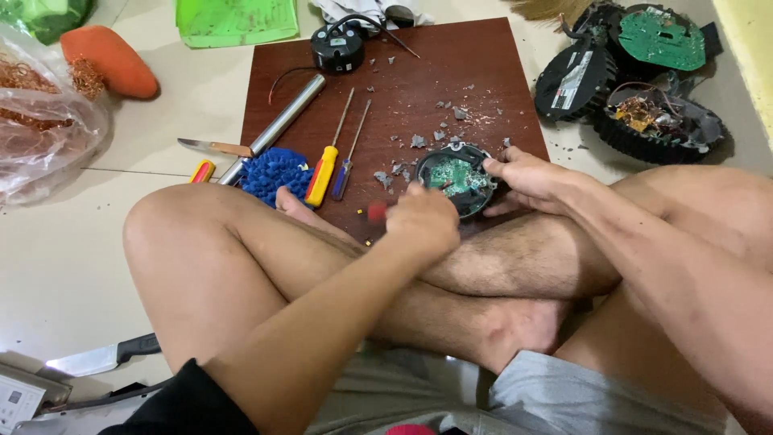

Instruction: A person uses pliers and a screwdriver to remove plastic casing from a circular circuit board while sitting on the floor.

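Round black housing (456,177) with green circuit board, on brown board (419,64), steadied at rim by right hand (527,179); red-handled tool (376,212) gripped in closed left hand (424,219), tip directed into housing for leverage.

both hands (475,197) on round gadget (456,177)

Round black device housing (456,177), opened face-up to expose a green circuit board, lying at the near right edge of the wooden board.
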